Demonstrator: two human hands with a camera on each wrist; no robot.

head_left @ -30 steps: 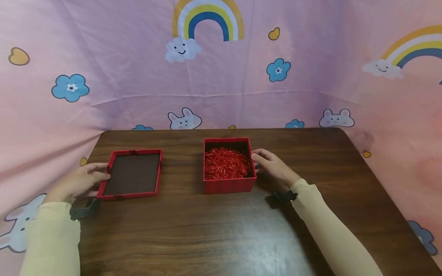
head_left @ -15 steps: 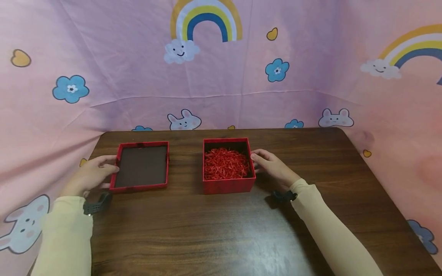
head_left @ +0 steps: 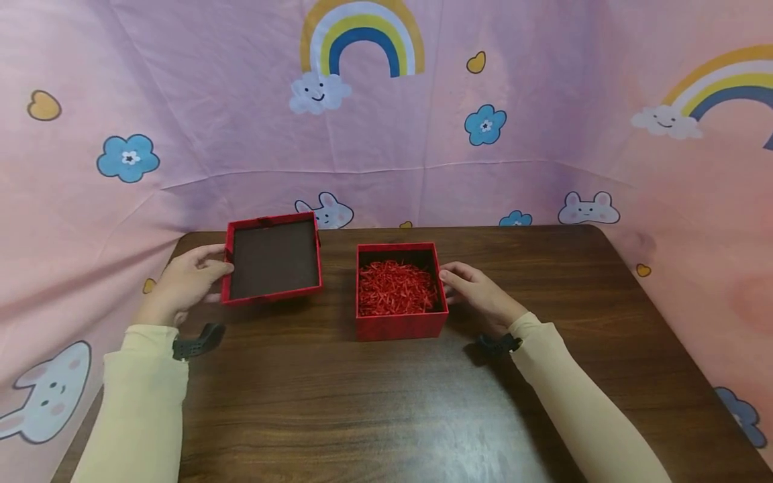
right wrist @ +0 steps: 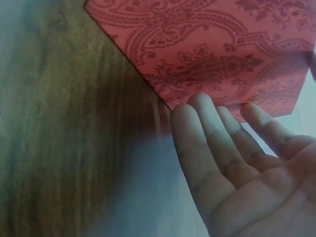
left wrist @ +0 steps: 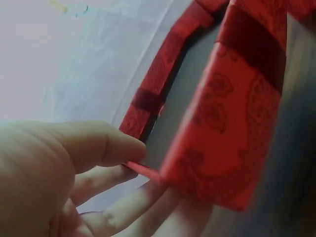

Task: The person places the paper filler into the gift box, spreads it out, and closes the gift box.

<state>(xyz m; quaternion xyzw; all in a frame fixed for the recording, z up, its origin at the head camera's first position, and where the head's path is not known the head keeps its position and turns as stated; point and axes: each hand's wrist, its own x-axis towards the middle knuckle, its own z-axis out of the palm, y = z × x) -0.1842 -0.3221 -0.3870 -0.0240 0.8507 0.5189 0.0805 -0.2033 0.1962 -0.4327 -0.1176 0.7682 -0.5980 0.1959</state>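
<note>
My left hand (head_left: 184, 280) grips the left edge of a red square box lid (head_left: 274, 258), thumb over its rim and fingers beneath. The lid is raised at the back left, tilted so its dark inside shows. Red patterned paper and a dark red ribbon band cover its outside in the left wrist view. To its right the matching red box (head_left: 400, 327) stands uncovered on the table, with red shredded paper (head_left: 395, 288) inside. My right hand (head_left: 480, 292) rests at the box's right side; in the right wrist view its nearly straight fingertips (right wrist: 200, 101) touch the patterned wall.
The dark wooden table (head_left: 338, 409) carries the box near its middle. A pink and purple cloth (head_left: 386, 141) with rainbows, flowers and rabbits hangs behind and along both sides. Dark bands (head_left: 199, 341) sit at both wrists.
My left hand has carried the lid to the right and away from me, lifting and tilting it up. The right hand and the box have stayed in place.
</note>
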